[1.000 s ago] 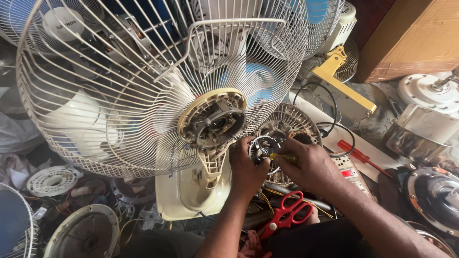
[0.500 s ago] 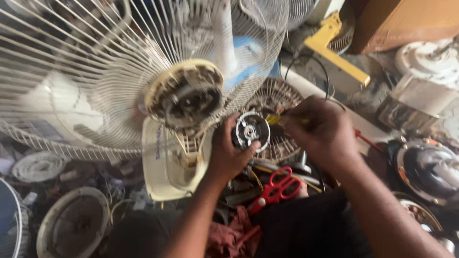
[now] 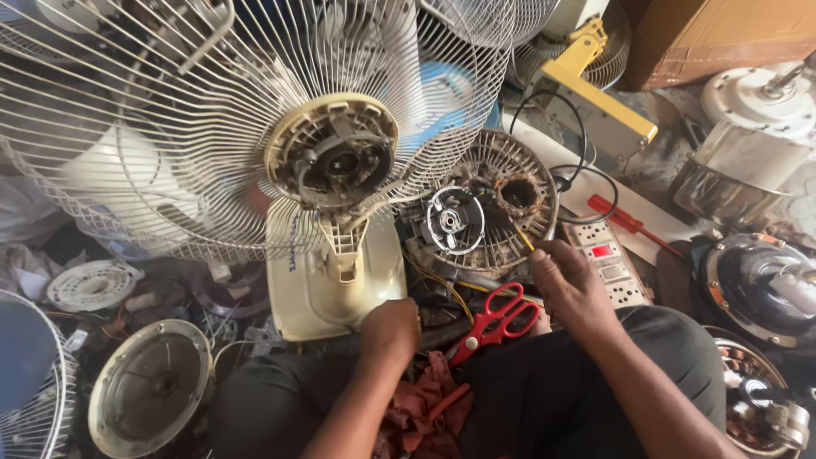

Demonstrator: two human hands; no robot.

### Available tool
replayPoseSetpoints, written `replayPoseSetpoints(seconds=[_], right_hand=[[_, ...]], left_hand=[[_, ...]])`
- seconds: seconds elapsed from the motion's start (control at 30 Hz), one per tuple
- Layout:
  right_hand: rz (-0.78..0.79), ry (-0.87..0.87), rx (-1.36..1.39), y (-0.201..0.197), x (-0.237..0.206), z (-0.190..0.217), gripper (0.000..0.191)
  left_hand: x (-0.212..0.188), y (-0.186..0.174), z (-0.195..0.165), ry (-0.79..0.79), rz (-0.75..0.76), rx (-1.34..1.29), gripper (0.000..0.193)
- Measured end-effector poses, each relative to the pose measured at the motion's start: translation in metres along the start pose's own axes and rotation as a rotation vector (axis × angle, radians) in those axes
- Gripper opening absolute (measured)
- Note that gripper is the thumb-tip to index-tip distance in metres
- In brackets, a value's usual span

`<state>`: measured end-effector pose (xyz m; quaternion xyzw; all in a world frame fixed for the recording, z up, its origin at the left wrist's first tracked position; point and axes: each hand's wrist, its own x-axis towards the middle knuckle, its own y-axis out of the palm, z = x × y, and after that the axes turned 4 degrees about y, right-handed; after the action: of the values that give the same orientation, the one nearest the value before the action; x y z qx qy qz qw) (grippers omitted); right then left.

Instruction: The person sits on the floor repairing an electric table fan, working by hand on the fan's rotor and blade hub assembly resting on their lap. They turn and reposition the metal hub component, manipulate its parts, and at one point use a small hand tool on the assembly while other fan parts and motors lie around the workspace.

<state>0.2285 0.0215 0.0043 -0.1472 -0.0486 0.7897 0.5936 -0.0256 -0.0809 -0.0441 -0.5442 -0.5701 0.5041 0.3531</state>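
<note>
Reaching forward from the lower right, the right hand (image 3: pixel 571 285) hovers with its knuckles up and its fingers curled together, pinching the handle end of a thin yellow-tipped screwdriver (image 3: pixel 520 238). The tool's long axis runs diagonally, from the fingertips up and to the left, and its tip points into the dusty round motor housing (image 3: pixel 497 200) that lies just ahead of the hand. A small metal fan part (image 3: pixel 455 221), ring-shaped with spokes, sits on the left side of that housing, beside the tip.

The left hand (image 3: pixel 389 327) is lower and nearer the body, palm down and fingers folded under, pressed against the bottom edge of the cream fan base (image 3: pixel 336 280); whether it grips anything there cannot be told. The forearm comes straight up from the bottom of the view.

Above the base stands the fan's bare motor hub (image 3: pixel 333 157), set in a large wire guard (image 3: pixel 170 127) that fills the upper left and crowds the left side of the work. Red-handled scissors (image 3: pixel 493 319) lie between the two hands, over a red rag (image 3: pixel 421 399). To the right of the right hand are a white power strip (image 3: pixel 608 263), a red-handled screwdriver (image 3: pixel 629 223) and looping black cable (image 3: pixel 578 174). A yellow bracket (image 3: pixel 595 85) rests further back.
</note>
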Motion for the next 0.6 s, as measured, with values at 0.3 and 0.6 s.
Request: replayPoseSetpoints(seconds=[0.3,0.6], right_hand=[[-0.095,-0.045,-0.09,0.003,0.015,-0.023,0.025],[0.169,0.057,-0.206,0.026,0.009,-0.025,0.024]], left_hand=[[0.032,0.045,-0.014,0.009,-0.166,0.175,0.015],[0.002,0.006,-0.021,-0.012,-0.121,-0.247,0.02]])
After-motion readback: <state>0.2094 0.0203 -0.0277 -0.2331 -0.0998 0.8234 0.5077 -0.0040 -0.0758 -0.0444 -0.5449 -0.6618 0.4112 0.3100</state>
